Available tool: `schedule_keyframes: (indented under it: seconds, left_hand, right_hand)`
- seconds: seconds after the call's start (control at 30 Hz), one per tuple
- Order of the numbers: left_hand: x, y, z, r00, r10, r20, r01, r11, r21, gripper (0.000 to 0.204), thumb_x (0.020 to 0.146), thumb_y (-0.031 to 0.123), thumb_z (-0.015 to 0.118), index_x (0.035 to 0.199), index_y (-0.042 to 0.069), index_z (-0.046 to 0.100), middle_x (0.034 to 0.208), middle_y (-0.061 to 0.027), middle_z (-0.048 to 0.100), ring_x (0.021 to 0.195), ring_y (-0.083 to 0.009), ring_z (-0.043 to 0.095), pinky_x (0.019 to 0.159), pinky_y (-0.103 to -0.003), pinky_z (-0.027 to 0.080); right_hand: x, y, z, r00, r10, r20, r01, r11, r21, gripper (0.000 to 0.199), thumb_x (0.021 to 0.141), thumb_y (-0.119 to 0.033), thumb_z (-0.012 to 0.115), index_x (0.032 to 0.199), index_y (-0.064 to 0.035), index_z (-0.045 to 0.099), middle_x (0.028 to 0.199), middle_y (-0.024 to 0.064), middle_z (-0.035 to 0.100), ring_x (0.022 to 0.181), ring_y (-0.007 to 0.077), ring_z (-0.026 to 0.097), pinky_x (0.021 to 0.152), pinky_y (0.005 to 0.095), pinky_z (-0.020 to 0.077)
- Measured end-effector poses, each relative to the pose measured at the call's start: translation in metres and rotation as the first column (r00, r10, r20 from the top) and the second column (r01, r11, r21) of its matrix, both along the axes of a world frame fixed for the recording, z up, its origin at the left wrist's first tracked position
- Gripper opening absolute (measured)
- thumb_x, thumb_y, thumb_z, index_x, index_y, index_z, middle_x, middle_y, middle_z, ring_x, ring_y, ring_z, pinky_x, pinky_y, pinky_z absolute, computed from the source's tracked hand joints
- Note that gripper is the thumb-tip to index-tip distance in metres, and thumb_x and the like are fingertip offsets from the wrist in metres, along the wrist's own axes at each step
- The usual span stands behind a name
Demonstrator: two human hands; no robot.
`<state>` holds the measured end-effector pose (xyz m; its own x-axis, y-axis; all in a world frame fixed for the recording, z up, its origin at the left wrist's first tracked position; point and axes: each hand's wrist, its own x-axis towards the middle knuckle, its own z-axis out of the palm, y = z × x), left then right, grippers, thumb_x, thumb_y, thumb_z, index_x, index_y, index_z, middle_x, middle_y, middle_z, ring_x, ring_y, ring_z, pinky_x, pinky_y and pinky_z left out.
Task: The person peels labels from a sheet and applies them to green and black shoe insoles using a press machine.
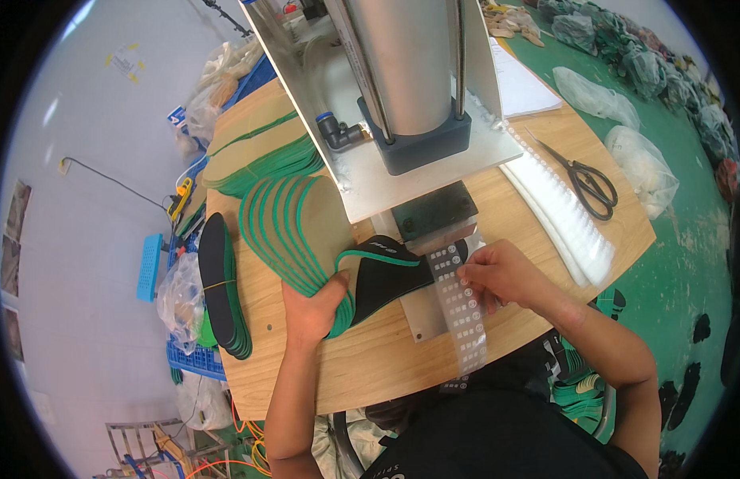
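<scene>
My left hand (312, 310) is closed round the heel end of a fanned stack of insoles (286, 223), tan on top with green edges. Beside them a black insole (378, 289) with a green edge lies with one end toward the press's dark block (435, 211). My right hand (505, 275) pinches a clear strip of printed labels (465, 323), between thumb and fingers. The strip crosses the tip of the black insole and hangs down past the table's near edge. Whether my left fingers also touch the black insole is hidden.
A press with a large metal cylinder (406, 64) stands over the table (354, 383). More tan insoles (258, 160) lie at the far left, a banded black bundle (220, 283) nearer. Black scissors (589, 185) and a white cloth-like roll (557, 215) are at the right.
</scene>
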<state>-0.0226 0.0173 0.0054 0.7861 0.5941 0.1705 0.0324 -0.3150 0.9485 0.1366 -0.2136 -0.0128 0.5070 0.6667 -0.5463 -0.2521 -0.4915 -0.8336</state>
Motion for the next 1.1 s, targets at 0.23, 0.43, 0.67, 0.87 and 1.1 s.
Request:
schedule_keyframes:
  seconds: [0.23,0.43,0.67,0.87,1.1]
  left_hand:
    - [0.004,-0.009,0.007,0.999,0.016,0.051,-0.016,1.000,0.010,0.021,0.069,0.001,0.062,0.090,-0.001,0.060,0.082,-0.0046,0.059,0.077,-0.0151,0.054,0.071,-0.030,0.044]
    - [0.003,-0.012,0.007,1.000,0.017,-0.019,-0.015,0.995,0.098,0.026,0.069,0.001,0.062,0.095,-0.003,0.062,0.091,-0.0069,0.061,0.081,-0.0181,0.055,0.076,-0.031,0.045]
    - [0.004,-0.017,0.003,0.975,-0.073,-0.208,0.102,0.986,0.133,0.042,0.069,0.011,0.071,0.108,0.001,0.061,0.090,-0.0116,0.066,0.081,-0.0243,0.062,0.073,-0.035,0.048]
    - [0.019,-0.029,0.011,0.932,-0.081,-0.353,0.293,0.742,0.603,0.066,0.061,0.028,0.082,0.116,0.003,0.057,0.111,-0.0176,0.062,0.104,-0.0331,0.058,0.090,-0.043,0.045]
    - [0.021,-0.024,-0.004,0.819,-0.003,-0.573,0.442,0.639,0.629,0.106,0.063,0.040,0.079,0.143,-0.005,0.025,0.105,-0.0197,0.060,0.102,-0.0351,0.056,0.092,-0.040,0.042]
  right_hand:
    - [0.001,-0.001,-0.003,1.000,-0.008,-0.019,0.008,1.000,0.026,0.025,0.090,-0.020,0.058,0.074,-0.0012,0.061,0.058,0.0061,0.060,0.040,0.0130,0.055,0.034,0.0233,0.0338]
    - [0.001,-0.002,-0.005,1.000,-0.002,-0.011,0.002,1.000,-0.002,0.026,0.091,-0.021,0.058,0.075,-0.0014,0.062,0.060,0.0061,0.062,0.039,0.0125,0.054,0.034,0.0231,0.0335]
    - [-0.004,-0.005,-0.003,1.000,-0.023,-0.003,0.023,0.998,0.055,0.026,0.092,-0.021,0.059,0.077,-0.0003,0.063,0.063,0.0077,0.065,0.038,0.0113,0.052,0.034,0.0225,0.0330]
    - [-0.006,-0.010,-0.001,1.000,-0.004,-0.006,0.004,0.996,0.085,0.026,0.090,-0.022,0.060,0.077,0.0010,0.063,0.064,0.0070,0.065,0.039,0.0103,0.050,0.037,0.0233,0.0350]
    - [-0.015,-0.025,-0.007,0.977,-0.211,0.027,0.203,0.964,0.173,0.023,0.090,-0.019,0.060,0.076,-0.0011,0.062,0.064,0.0048,0.063,0.040,0.0092,0.051,0.035,0.0208,0.0340]
